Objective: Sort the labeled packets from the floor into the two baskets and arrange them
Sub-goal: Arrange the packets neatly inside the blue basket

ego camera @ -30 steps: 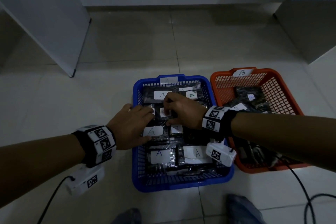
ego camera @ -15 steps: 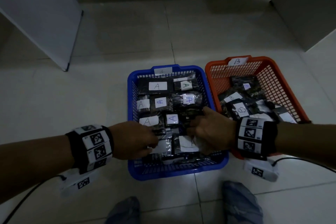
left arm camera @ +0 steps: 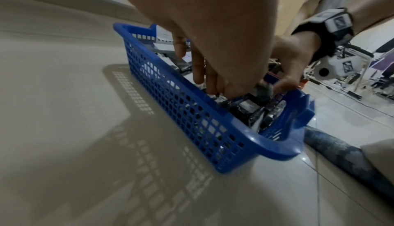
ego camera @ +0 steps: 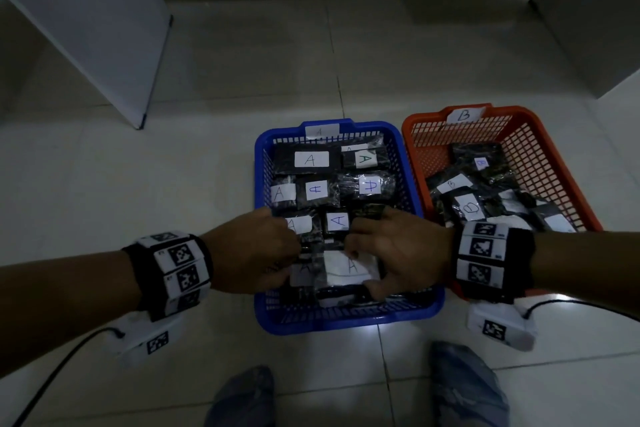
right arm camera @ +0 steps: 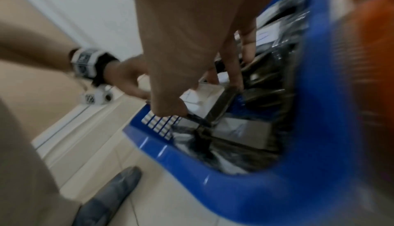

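Hands in blue basket, near end

Floor [ego camera: 173,184] tiled, pale. Blue basket [ego camera: 332,321] full of dark A packets [ego camera: 311,159]; orange basket [ego camera: 554,149] just right of it holds B packets [ego camera: 471,206]. Right hand [ego camera: 394,250] pinches one near A packet [ego camera: 346,269], thumb under front edge. Left hand [ego camera: 256,253] fingers curled down among packets; grip unclear.
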Available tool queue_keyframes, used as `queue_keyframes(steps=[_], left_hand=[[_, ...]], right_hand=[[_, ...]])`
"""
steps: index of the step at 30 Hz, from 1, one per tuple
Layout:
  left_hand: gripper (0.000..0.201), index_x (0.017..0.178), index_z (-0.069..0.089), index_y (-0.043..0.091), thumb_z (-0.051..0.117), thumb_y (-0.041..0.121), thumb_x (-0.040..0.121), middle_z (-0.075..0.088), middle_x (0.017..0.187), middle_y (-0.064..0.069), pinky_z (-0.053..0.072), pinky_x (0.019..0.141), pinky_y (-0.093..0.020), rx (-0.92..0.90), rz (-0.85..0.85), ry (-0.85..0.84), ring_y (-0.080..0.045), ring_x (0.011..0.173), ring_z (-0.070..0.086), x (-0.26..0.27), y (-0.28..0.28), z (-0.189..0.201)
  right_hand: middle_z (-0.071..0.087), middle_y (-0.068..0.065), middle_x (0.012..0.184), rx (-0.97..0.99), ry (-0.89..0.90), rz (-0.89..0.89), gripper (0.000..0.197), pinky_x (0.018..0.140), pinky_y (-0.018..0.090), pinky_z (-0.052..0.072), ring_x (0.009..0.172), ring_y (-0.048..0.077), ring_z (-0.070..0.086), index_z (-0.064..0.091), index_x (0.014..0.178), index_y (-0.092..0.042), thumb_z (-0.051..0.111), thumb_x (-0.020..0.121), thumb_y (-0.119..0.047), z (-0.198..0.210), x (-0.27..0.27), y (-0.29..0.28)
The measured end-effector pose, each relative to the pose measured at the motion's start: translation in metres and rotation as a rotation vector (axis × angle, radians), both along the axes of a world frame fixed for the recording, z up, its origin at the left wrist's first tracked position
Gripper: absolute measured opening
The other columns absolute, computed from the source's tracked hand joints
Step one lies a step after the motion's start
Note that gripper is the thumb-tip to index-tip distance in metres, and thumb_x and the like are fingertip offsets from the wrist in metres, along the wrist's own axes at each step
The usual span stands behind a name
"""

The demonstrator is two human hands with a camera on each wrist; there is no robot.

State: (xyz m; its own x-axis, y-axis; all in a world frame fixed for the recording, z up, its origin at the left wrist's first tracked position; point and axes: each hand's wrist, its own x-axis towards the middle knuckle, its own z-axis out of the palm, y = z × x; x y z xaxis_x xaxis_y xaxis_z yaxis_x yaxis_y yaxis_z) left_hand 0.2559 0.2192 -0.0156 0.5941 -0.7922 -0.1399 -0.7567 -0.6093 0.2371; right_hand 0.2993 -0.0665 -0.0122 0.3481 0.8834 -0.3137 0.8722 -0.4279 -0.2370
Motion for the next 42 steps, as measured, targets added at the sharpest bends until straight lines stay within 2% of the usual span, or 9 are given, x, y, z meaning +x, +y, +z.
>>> queue_keyframes(steps=[4,8,13,16,23,28,32,38,42], left_hand=[[0.016,0.072,0.056,0.025,0.051,0.038,0.08,0.059,0.069,0.011,0.051,0.067,-0.032,-0.034,0.083,0.068,-0.01,0.061,0.055,0.003,-0.001,0.006],[0.013,0.088,0.06,0.027,0.054,0.038,0.088,0.062,0.09,0.013,0.047,0.079,-0.027,-0.042,0.003,0.124,-0.007,0.082,0.056,-0.005,-0.001,-0.002],[0.028,0.101,0.07,0.03,0.049,0.045,0.092,0.064,0.109,0.011,0.033,0.088,-0.03,0.063,-0.106,-0.016,-0.011,0.099,0.058,-0.023,0.002,-0.023],[0.031,0.103,0.07,0.031,0.048,0.05,0.092,0.064,0.11,0.011,0.028,0.09,-0.031,0.1,-0.083,-0.048,-0.011,0.097,0.058,-0.027,0.005,-0.029],[0.045,0.116,0.067,0.026,0.039,0.053,0.093,0.063,0.114,0.006,0.041,0.084,-0.037,0.109,-0.119,-0.097,-0.014,0.091,0.063,-0.023,0.0,-0.027],[0.051,0.119,0.068,0.021,0.033,0.051,0.098,0.057,0.136,0.003,0.046,0.086,-0.043,0.142,-0.149,-0.062,-0.021,0.109,0.063,-0.016,0.001,-0.03],[0.056,0.126,0.065,0.022,0.029,0.054,0.098,0.054,0.143,0.006,0.046,0.088,-0.042,0.2,-0.178,-0.077,-0.022,0.114,0.059,-0.015,0.001,-0.03],[0.052,0.126,0.063,0.022,0.031,0.051,0.098,0.055,0.14,0.007,0.048,0.088,-0.042,0.233,-0.192,-0.096,-0.021,0.116,0.055,-0.014,-0.001,-0.024],[0.025,0.105,0.064,0.027,0.044,0.04,0.096,0.063,0.11,0.009,0.046,0.082,-0.035,0.155,-0.121,-0.128,-0.015,0.095,0.056,-0.013,-0.007,-0.016]], right_hand=[[0.06,0.002,0.116,-0.002,-0.071,0.034,0.051,0.081,0.042,0.051,0.09,0.023,0.063,0.059,0.124,-0.021,0.058,0.087,-0.057,-0.012,-0.014,0.032],[0.063,0.004,0.118,0.009,0.011,-0.035,0.04,0.075,0.038,0.053,0.094,0.026,0.065,0.066,0.118,-0.017,0.061,0.093,-0.048,-0.021,-0.016,0.048],[0.069,-0.008,0.085,0.111,-0.063,-0.043,0.033,0.077,0.037,0.054,0.075,0.012,0.065,0.07,0.092,-0.023,0.045,0.099,-0.044,-0.013,0.004,0.022],[0.073,-0.011,0.084,-0.072,0.179,0.041,0.036,0.082,0.03,0.053,0.075,0.003,0.067,0.072,0.097,-0.027,0.051,0.096,-0.056,-0.003,0.01,0.002],[0.07,-0.009,0.094,-0.175,0.168,0.125,0.029,0.085,0.036,0.051,0.083,0.013,0.067,0.069,0.096,-0.028,0.05,0.092,-0.05,-0.02,0.001,0.0],[0.068,-0.004,0.089,-0.15,0.364,-0.037,0.02,0.071,0.037,0.057,0.074,0.011,0.065,0.064,0.1,-0.022,0.051,0.099,-0.037,-0.01,0.011,-0.009],[0.067,-0.017,0.096,0.036,0.5,-0.272,0.02,0.078,0.021,0.054,0.084,-0.003,0.064,0.066,0.111,-0.022,0.05,0.104,-0.032,0.002,0.025,-0.017],[0.07,-0.013,0.094,0.072,0.614,-0.398,0.02,0.08,0.02,0.054,0.082,0.0,0.066,0.07,0.116,-0.016,0.059,0.1,-0.018,-0.013,0.01,0.007],[0.077,0.0,0.084,0.159,0.68,-0.534,0.007,0.074,0.022,0.057,0.072,0.003,0.071,0.073,0.097,-0.007,0.07,0.091,-0.008,-0.03,-0.001,0.029]])
